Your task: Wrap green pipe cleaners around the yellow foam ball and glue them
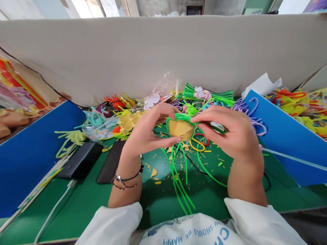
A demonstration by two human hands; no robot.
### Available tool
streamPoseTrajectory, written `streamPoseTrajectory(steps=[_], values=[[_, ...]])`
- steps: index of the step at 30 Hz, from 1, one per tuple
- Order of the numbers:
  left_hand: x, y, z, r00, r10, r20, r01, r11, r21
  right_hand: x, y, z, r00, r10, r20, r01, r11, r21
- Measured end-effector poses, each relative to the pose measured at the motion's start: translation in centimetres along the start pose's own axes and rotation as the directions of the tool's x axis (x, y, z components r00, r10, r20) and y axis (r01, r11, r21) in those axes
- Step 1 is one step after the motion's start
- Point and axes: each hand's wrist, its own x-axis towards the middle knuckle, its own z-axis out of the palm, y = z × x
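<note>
Both hands hold one small piece above the green surface, near its middle. The left hand pinches the near-left edge of a tan disc; the right hand presses a green stem along the disc's upper rim. Each grip is narrow and closed on the piece — thumb and fingertips only. The free green tails hang from the disc to the surface. Risks, as judged from this pose: the stem may spring off the rim if the right thumb eases, since it looks held by pressure alone; the thin disc may buckle under a tighter pinch; the trailing tails may snag on the scraps or the yellow loop below and drag the wrap askew.
</note>
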Motion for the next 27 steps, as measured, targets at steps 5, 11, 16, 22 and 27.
streamPoseTrajectory(steps=[5,11,16,22,27], values=[[-0.1,-0.2,-0.4,1.0,0.003,0.011,-0.003,1.0,0.026,0.1,0.4,0.5,1.0,-0.004,0.011,0.004,0.999,0.038],[-0.1,-0.3,-0.7,1.0,0.004,-0.002,-0.004,0.996,0.089,0.2,1.0,0.8,0.999,0.023,0.036,-0.026,0.998,0.062],[-0.1,-0.6,-0.7,1.0,0.004,0.0,-0.004,0.995,0.098,0.2,0.9,1.0,0.999,-0.017,0.036,0.018,1.0,-0.008],[-0.1,-0.8,-0.4,1.0,-0.009,0.026,0.005,0.992,0.13,0.1,1.0,1.1,0.998,-0.046,0.05,0.051,0.995,-0.086],[-0.1,-0.8,-0.5,0.999,-0.009,0.036,0.005,0.992,0.125,0.1,0.9,1.2,1.0,-0.009,0.005,0.009,0.999,-0.045]])
